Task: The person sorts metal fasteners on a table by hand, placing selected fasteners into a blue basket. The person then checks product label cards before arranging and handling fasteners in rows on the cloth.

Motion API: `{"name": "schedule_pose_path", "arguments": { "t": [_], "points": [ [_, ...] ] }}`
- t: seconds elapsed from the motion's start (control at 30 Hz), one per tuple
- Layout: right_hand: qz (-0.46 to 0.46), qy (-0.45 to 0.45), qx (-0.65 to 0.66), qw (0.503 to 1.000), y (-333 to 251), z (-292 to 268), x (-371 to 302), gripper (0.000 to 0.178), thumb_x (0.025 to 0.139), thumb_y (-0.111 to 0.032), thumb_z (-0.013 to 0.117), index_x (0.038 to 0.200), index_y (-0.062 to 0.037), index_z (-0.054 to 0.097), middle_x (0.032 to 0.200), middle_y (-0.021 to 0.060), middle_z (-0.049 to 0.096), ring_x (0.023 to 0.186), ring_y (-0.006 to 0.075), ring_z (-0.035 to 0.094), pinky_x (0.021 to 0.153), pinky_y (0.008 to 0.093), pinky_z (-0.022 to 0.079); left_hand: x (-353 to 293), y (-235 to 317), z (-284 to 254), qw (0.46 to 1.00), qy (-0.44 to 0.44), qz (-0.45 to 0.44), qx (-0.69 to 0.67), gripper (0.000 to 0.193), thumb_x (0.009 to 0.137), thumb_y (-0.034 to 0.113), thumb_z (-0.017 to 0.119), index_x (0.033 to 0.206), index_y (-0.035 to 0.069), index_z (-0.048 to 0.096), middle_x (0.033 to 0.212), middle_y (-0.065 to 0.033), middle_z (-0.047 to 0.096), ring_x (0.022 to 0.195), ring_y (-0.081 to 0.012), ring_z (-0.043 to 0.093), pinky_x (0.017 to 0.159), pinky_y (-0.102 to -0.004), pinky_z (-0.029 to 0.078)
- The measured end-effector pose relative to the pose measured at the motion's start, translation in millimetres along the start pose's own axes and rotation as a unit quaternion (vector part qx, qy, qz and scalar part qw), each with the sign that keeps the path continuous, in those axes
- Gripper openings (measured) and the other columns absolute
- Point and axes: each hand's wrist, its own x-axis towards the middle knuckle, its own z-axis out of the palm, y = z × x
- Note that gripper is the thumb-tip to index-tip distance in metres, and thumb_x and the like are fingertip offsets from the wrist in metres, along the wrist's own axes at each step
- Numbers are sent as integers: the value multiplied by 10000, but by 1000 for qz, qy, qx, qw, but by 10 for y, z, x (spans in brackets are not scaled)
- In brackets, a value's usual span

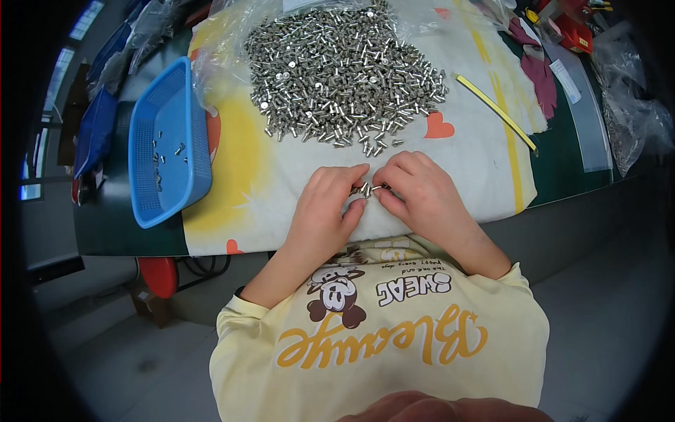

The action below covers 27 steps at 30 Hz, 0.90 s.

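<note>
Several small metal screws (pixel 363 190) are between my two hands, just above the white cloth. My left hand (pixel 325 204) is curled, with its thumb and fingers closed around some of them. From the other side, my right hand (pixel 413 186) pinches one screw-like piece between thumb and fingertips, close to the left fingertips. Beyond both hands spreads a large heap of shiny metal screws (pixel 337 70), with a few loose ones at its near edge. The exact shape of the held pieces is partly hidden by my fingers.
A blue plastic basket (pixel 200 176) with several screws in it stands at the left. The patterned cloth (pixel 478 183) covers the green table (pixel 105 225). A yellow strip (pixel 496 111) lies to the right. Clear plastic bags (pixel 633 112) and a red item (pixel 575 35) sit at the far right.
</note>
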Motion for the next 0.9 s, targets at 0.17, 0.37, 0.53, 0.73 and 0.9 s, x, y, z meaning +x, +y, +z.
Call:
{"name": "schedule_pose_path", "arguments": {
  "t": [0.17,0.37,0.53,0.73,0.9],
  "points": [
    [30,-16,10,999,31,-28,-76,190,693,-79,711,849,-74,601,815,63,547,780,262,542,677,352,457,-37,-16,4,1000,-14,-8,-7,472,711,-59,641,1161,35,538,855,-72,587,857,-252,545,764,-352,440],
    [7,-7,2,1000,-1,-56,-101,174,698,-59,679,841,-68,579,805,63,511,775,257,521,680,348,453,-57,-40,-37,995,-44,-51,-72,560,717,-148,547,1241,41,490,977,-91,563,896,-223,554,815,-320,464],
    [7,-25,44,999,25,-99,-71,185,695,-40,670,858,-71,589,844,55,533,806,259,526,710,352,458,-27,-38,-4,995,-39,-24,-83,587,714,-163,528,1264,34,467,1068,-110,540,960,-219,547,842,-311,465],
    [7,-17,71,997,37,-34,-61,232,679,-47,703,891,-83,616,895,54,570,838,261,547,729,362,453,34,-20,-4,999,-19,27,16,570,719,-91,605,1258,43,474,1034,-88,574,948,-218,539,792,-311,460],
    [-7,-40,52,998,65,-46,-73,255,680,-62,706,920,-86,624,901,54,575,847,261,550,726,359,456,-10,-10,14,998,-36,-43,-37,574,721,-56,641,1262,52,479,965,-64,600,901,-216,537,754,-312,457]
  ]
}}
